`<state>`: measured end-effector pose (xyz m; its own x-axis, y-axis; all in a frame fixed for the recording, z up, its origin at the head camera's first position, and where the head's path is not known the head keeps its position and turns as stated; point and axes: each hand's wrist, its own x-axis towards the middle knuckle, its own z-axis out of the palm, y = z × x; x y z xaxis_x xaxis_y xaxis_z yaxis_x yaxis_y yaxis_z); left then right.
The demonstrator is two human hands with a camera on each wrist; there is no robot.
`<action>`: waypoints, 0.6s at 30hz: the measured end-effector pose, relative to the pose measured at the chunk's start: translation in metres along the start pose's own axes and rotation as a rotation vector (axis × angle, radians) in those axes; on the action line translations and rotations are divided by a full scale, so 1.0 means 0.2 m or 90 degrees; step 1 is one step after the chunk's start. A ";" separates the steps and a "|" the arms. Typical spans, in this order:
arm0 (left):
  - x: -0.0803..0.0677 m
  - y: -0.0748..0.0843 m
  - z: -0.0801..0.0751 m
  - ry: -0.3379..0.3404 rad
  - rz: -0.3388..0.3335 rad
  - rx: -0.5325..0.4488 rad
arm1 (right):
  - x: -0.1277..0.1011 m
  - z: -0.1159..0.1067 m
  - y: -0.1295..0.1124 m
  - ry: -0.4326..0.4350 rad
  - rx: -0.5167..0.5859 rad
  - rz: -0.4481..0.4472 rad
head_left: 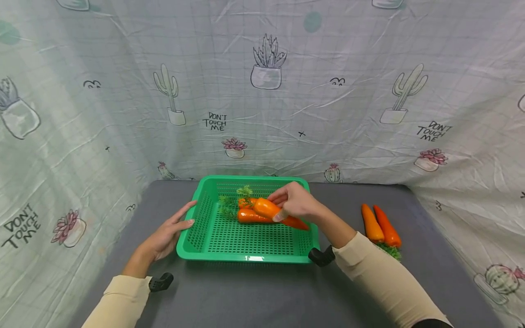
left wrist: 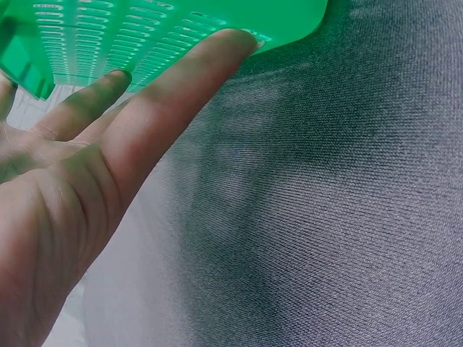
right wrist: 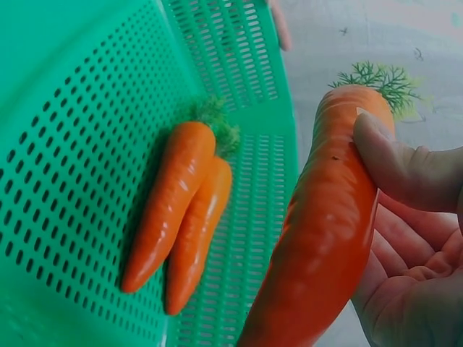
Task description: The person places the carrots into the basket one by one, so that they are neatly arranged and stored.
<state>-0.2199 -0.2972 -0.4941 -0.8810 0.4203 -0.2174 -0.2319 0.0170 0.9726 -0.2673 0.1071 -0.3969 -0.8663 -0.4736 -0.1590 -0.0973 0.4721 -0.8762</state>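
Observation:
A green plastic basket with slotted walls sits on the grey table. Over it, my right hand pinches an orange carrot between thumb and fingers; its leafy top points away in the right wrist view. Two more carrots lie side by side on the basket floor, green tufts at their thick ends, partly covered by the held one in the head view. My left hand has its fingers extended against the basket's left side, and in the left wrist view the fingertips meet the green wall.
To the right of the basket, two carrots lie together on the table, their leaves toward the near side. A printed cloth with cactus drawings hangs behind and at both sides of the table.

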 end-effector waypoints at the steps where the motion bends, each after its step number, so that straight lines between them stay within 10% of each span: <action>1: 0.00 0.00 0.00 0.001 -0.001 0.000 | 0.00 0.00 0.00 -0.004 0.001 -0.001; 18: -0.01 0.01 0.00 0.003 -0.004 0.006 | 0.10 0.05 -0.05 -0.034 -0.047 0.013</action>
<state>-0.2189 -0.2971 -0.4920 -0.8817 0.4157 -0.2231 -0.2329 0.0278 0.9721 -0.2794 0.0849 -0.3959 -0.8411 -0.5016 -0.2023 -0.1174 0.5344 -0.8371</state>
